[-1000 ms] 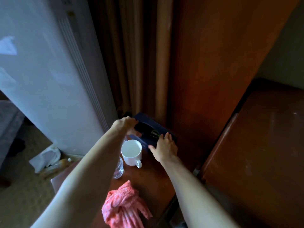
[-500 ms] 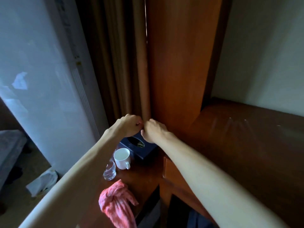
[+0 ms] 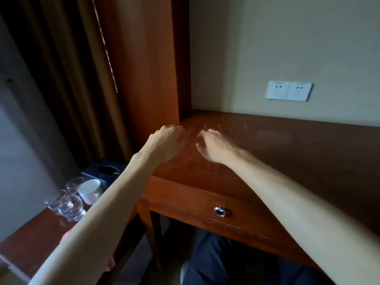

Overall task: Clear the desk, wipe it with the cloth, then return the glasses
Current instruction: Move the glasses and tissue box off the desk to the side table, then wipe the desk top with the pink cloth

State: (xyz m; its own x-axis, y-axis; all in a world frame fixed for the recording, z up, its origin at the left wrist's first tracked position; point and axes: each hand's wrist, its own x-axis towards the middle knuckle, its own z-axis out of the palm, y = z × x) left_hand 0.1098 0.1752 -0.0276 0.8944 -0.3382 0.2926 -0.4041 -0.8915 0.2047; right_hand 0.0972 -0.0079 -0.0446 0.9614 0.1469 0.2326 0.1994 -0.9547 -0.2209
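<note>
**Both hands hovering over the bare surface**

The left hand and right hand are hanging side by side above the surface, fingers loosely curled – seemingly holding nothing, though motion blur is softening them. The glasses are standing down-left of the left hand, beside a white mug and dark box.

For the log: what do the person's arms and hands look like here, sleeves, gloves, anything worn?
Both forearms are bare as far as the frame shows, with no sleeve in view. The left hand and right hand wear no gloves, and no watch, bracelet or ring shows, though the fingers are slightly blurred.
</note>
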